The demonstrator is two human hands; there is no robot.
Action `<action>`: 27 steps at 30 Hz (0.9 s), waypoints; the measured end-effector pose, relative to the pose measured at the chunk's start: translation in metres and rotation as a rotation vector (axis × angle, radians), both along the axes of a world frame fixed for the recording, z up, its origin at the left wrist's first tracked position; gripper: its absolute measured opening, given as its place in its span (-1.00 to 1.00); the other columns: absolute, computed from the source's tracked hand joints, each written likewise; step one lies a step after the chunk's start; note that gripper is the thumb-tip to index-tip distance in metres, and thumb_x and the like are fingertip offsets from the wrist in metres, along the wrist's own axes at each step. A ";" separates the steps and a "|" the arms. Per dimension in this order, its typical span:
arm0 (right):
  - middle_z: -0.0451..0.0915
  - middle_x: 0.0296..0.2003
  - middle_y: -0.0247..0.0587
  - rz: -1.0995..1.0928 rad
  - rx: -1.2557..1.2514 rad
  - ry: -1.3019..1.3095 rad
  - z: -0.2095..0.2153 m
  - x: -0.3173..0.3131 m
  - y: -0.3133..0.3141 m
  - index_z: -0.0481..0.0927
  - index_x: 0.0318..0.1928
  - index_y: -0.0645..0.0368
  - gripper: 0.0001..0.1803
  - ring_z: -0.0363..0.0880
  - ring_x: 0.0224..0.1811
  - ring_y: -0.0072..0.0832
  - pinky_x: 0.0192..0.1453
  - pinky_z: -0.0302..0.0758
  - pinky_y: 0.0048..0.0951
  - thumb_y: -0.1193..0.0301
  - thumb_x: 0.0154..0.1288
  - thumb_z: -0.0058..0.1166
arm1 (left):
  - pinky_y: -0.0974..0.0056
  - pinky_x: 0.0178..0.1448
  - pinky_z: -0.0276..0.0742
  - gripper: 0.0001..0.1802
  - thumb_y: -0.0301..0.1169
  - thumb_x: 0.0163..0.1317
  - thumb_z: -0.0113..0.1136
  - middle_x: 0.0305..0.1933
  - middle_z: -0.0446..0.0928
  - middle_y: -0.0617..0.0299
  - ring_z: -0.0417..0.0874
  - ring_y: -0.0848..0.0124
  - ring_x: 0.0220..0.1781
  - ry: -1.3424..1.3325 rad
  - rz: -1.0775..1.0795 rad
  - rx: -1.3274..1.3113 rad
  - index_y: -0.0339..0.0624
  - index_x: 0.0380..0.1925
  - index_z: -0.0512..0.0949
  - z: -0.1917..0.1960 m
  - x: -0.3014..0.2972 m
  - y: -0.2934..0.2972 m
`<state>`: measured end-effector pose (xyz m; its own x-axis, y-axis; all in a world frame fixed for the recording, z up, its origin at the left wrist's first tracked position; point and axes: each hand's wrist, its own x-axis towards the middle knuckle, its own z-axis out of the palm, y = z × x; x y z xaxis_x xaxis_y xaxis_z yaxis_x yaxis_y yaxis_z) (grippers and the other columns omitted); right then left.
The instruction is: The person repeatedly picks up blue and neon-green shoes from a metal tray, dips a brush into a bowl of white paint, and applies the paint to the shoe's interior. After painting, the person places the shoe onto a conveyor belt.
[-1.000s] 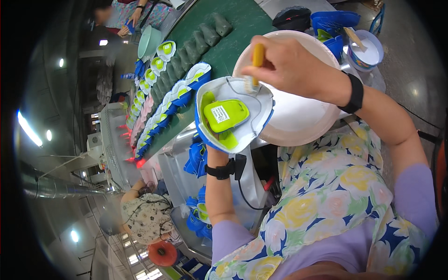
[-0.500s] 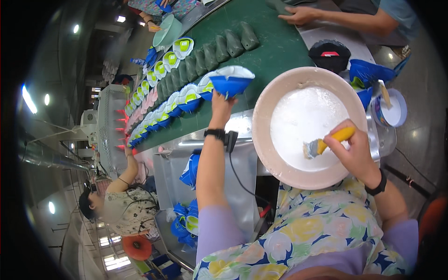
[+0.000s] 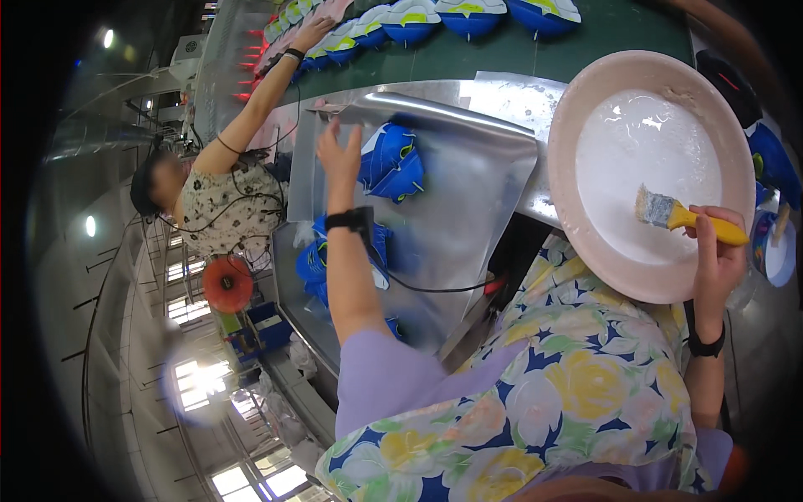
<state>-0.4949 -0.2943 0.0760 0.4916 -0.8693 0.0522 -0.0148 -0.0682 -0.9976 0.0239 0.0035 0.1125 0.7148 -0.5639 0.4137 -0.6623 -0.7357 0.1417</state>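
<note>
My left hand (image 3: 340, 161) is over a metal tray, its fingers apart and nothing in them. Just right of its fingers lie blue shoe uppers (image 3: 393, 163) with yellow-green details. More blue uppers (image 3: 313, 261) are heaped beside and under my left wrist. My right hand (image 3: 721, 255) is closed round the yellow handle of a paintbrush (image 3: 690, 219). The brush's bristles hang above thick white liquid (image 3: 648, 163) in a wide pale pink basin (image 3: 571, 213), which stands at my right front.
The sheet-metal tray (image 3: 452, 259) has a raised, bent edge. A green conveyor belt (image 3: 418, 67) carries a row of blue and white uppers (image 3: 473, 18). At left, a co-worker (image 3: 238, 184) reaches to the belt. A small tub (image 3: 774, 251) stands right of the basin. A cable runs from my left wrist.
My left hand has let go of the blue upper, now apparently on the belt, and moved down over the tray. The view has shifted left. The brush stays in my right hand above the basin.
</note>
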 end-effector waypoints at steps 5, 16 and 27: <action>0.57 -0.18 -0.24 -0.033 0.008 -0.028 -0.006 0.003 0.002 0.53 -0.10 0.32 -0.86 0.57 -0.24 -0.61 -0.12 0.52 -0.61 0.52 0.40 0.10 | 0.01 0.15 0.44 -0.19 -0.07 -0.25 0.58 -0.04 0.54 -0.14 0.52 -0.07 0.04 -0.091 -0.103 0.367 -0.34 -0.03 0.50 -0.054 -0.082 0.022; 0.58 -0.23 -0.27 -0.067 -0.084 -0.015 -0.016 0.001 0.003 0.54 -0.10 0.29 -0.82 0.58 -0.28 -0.62 -0.17 0.50 -0.63 0.45 0.39 0.16 | -0.20 0.42 0.28 -0.51 -0.41 0.14 0.33 0.16 0.51 -0.02 0.45 0.08 0.28 1.411 -0.120 -1.352 -0.31 0.07 0.45 -0.010 -0.094 0.032; 0.59 -0.29 -0.31 -0.061 -0.122 -0.016 -0.014 0.002 0.005 0.53 -0.13 0.25 -0.85 0.59 -0.31 -0.66 -0.23 0.51 -0.66 0.46 0.37 0.18 | 0.31 -0.33 0.59 -0.77 -0.23 0.34 0.19 -0.30 0.54 0.22 0.60 0.43 -0.36 1.153 0.222 -0.474 -0.15 -0.24 0.47 -0.060 -0.169 0.038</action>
<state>-0.4931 -0.2890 0.0618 0.4359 -0.8844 0.1669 -0.0068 -0.1886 -0.9820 -0.1452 0.0416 0.0522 0.8538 -0.3534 -0.3823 0.1515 -0.5338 0.8319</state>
